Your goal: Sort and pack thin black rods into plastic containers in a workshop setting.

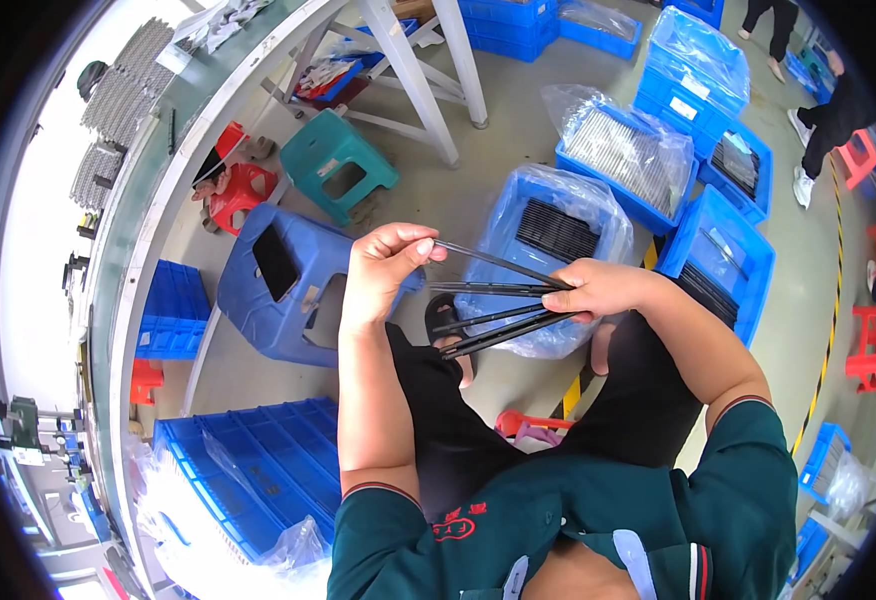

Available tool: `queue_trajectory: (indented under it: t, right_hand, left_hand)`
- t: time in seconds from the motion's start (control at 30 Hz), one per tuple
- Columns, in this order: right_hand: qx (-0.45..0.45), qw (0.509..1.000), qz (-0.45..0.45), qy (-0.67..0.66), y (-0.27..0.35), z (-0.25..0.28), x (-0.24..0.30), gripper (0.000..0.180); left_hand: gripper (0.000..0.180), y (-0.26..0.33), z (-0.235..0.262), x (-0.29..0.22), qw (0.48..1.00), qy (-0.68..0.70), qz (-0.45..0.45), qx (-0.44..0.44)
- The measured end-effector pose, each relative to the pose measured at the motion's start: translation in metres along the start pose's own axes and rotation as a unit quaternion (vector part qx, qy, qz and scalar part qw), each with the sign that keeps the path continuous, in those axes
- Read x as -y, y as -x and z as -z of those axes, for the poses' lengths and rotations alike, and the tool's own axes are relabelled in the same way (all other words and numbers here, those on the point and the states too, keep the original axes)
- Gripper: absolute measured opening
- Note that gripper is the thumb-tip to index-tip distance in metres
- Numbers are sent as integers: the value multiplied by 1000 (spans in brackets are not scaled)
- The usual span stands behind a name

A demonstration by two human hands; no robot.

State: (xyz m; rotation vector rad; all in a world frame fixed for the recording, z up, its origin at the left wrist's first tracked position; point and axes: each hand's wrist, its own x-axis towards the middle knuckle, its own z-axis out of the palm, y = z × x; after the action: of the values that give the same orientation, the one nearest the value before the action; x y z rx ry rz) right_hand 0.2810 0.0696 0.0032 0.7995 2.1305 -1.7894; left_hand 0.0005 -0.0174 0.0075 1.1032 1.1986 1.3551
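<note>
— where are the thin black strips (488,289) held?
— above the left edge of the plastic-lined blue crate (558,184); they are fanned out, their right ends clasped between thumb and fingers of the right hand (598,288), while one strip's left tip is pinched by the left hand (388,262).
— and their handling?
— light, fairly stiff and smooth, it is judged; since long spans may flex or slide, the ends are best gripped.
</note>
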Motion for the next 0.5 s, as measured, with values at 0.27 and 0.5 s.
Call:
queue_trajectory:
  t: [0.27,0.5]
  right_hand:
    - [-18,997,43,68,10,3,-14,41]
    - [-183,956,153,170,27,13,-27,42]
  left_hand:
    - [13,-8,-23,4,998,-5,42,48]
    - [10,-18,1,5,994,-40,-65,-79]
